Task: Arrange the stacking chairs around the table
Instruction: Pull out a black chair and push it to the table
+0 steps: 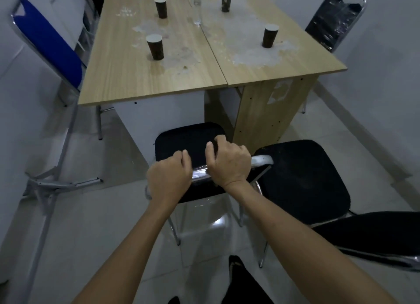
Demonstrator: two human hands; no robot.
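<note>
Both hands, left hand (169, 178) and right hand (227, 162), clamped on chrome backrest rail of black chair (191, 142) at near end of bench (159, 76), likely to steer it in squarely.

- My left hand (169, 178) is curled shut, knuckles up — forearm stretched forward.
- My right hand (228, 162) is clenched just beside it, wrist bent, arm extended.

ahead: table (159, 81) end blocks | right: second black chair (302, 181) adjacent | left: open floor (109, 158)
</note>
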